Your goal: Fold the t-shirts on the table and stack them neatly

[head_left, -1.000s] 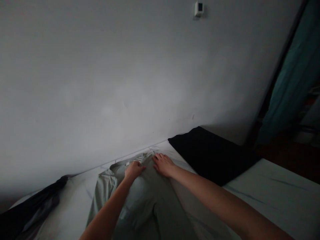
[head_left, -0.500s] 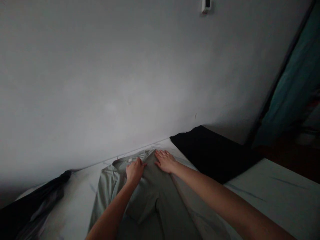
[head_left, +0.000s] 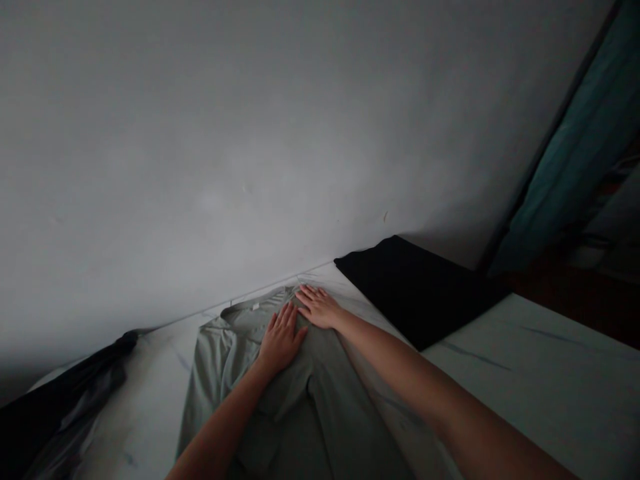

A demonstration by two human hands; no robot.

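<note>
A grey-green long-sleeved shirt (head_left: 295, 427) lies spread on the marbled white table, its neckline toward the wall and a small pale label at the collar. My left hand (head_left: 283, 340) rests flat on the upper chest of the shirt, fingers extended. On the shoulder at the right side of the shirt, my right hand (head_left: 319, 307) lies flat with its fingers stretched out. The two hands are close together but apart. Folds run along the shirt's left side and around the sleeve at the right. The shirt's lower end is outside the view.
A folded black cloth (head_left: 420, 287) lies to the right on the table (head_left: 550, 373), near the wall (head_left: 280, 133). Dark crumpled clothing (head_left: 75, 400) lies at the left edge. A teal curtain (head_left: 565, 153) hangs at the far right.
My left hand has gone from curled fingers near the collar to lying flat on the chest of the shirt. My right hand stays flat at the shoulder. The camera view has shifted slightly.
</note>
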